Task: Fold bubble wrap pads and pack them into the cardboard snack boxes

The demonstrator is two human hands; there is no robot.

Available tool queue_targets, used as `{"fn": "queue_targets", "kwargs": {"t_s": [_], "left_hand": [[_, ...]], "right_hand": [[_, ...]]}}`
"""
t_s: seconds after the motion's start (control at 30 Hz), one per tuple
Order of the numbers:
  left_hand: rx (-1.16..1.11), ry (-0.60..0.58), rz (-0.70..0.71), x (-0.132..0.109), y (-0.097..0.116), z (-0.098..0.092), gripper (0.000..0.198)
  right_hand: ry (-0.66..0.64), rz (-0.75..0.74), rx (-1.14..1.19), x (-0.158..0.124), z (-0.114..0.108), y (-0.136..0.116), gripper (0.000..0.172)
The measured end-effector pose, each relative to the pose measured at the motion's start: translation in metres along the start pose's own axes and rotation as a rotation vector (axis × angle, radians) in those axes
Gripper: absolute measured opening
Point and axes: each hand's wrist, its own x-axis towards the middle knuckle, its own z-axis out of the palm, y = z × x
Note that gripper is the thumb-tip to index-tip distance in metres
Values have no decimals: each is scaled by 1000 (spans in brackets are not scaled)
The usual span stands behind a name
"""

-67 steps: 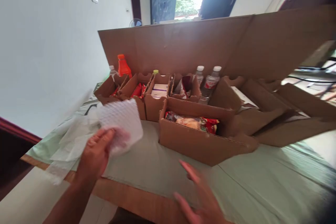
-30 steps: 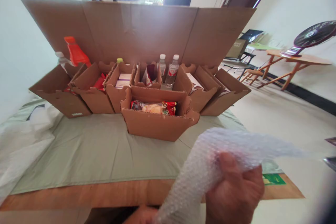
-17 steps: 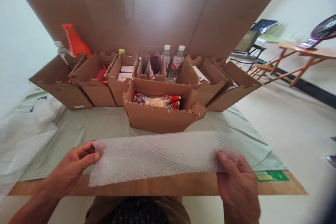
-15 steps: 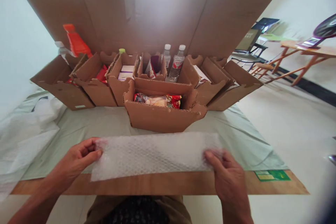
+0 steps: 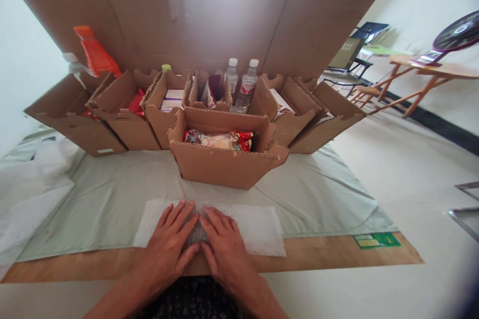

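Observation:
A strip of bubble wrap (image 5: 261, 227) lies flat along the front of the table, partly over the pale green cloth and partly over the bare wood. My left hand (image 5: 171, 239) rests palm down on it, left of the middle, with fingers stretched out. Beside it my right hand (image 5: 225, 244) also lies flat on the wrap, its fingers spread. The two hands nearly meet at the thumbs and cover the wrap's centre. Just beyond stands an open cardboard box (image 5: 224, 167) with red-ended snack packets (image 5: 220, 140) inside.
Several cardboard bins (image 5: 127, 127) stand in a row behind, with water bottles (image 5: 247, 87) and an orange bottle (image 5: 96, 55) among them. A tall cardboard panel (image 5: 224, 20) rises at the back. Loose bubble wrap (image 5: 33, 184) lies at left; a green label (image 5: 377, 240) is at front right.
The bubble wrap strip, held stretched between both hands before, now lies on the table. My hands let go of its ends and moved inward, flat on its middle. The view shifted slightly.

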Motion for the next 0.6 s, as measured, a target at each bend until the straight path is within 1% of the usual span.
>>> {"fn": "queue_targets", "kwargs": {"t_s": [0.03,0.07,0.1,0.13,0.17,0.23,0.3,0.33,0.37,0.47,0.53,0.6], "left_hand": [[8,-37,10,-5,-3,1,52],[12,-68,9,-12,-9,0,54],[8,-85,-3,-21,-17,-4,55],[-6,-85,-21,-31,-25,-10,54],[-29,-61,-42,-40,-34,-17,51],[-65,52,-84,-53,-52,-29,42],[-54,169,-156,-53,-68,-34,34],[-31,200,-198,-49,-76,-34,33],[-3,203,-241,-43,-82,-32,33],[62,120,-320,-20,-91,-24,38],[78,80,-308,-10,-87,-21,27],[64,107,-290,-7,-77,-25,17]], "right_hand": [[-41,-19,-12,-2,4,1,44],[-44,-25,-44,-8,4,8,41],[-6,-6,-93,-19,0,21,39],[62,10,-153,-34,-8,38,37],[122,50,-224,-50,-19,57,36],[262,190,-333,-81,-42,92,35],[362,280,-381,-99,-59,114,37],[388,297,-384,-102,-63,119,39],[394,302,-381,-100,-63,120,42],[359,327,-396,-78,-50,112,52],[340,354,-412,-62,-39,105,53],[345,344,-367,-54,-34,100,49]]}}
